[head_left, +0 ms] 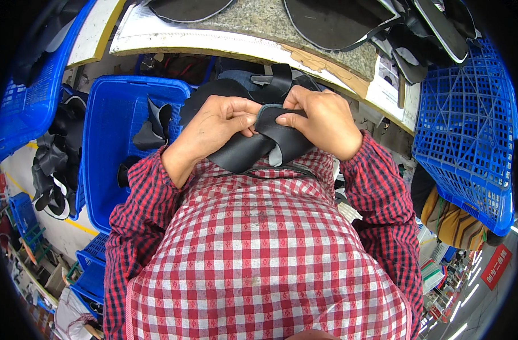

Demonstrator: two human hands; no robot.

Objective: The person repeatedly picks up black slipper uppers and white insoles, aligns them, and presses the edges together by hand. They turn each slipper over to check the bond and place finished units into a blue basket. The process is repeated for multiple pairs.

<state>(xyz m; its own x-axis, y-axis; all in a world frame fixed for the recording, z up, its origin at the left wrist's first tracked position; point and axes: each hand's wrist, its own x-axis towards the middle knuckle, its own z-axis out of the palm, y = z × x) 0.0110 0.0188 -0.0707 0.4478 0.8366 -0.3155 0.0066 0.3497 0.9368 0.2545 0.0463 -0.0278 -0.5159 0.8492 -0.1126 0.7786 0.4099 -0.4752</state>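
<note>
Both of my hands grip a black, soft shoe-upper piece [253, 148] held close to my chest, above my red checked shirt. My left hand [213, 126] pinches its left side with thumb and fingers. My right hand [321, 120] folds its top edge over, the thumb pressing down on the black material. A grey lining shows under the folded part. More black strap pieces [279, 79] lie just beyond my hands.
A blue plastic crate [114, 119] holding black cut pieces stands at my left. Another blue crate [468, 130] hangs at the right. A workbench [242, 25] with black sole-shaped pieces runs across the top. More blue baskets sit at the far left.
</note>
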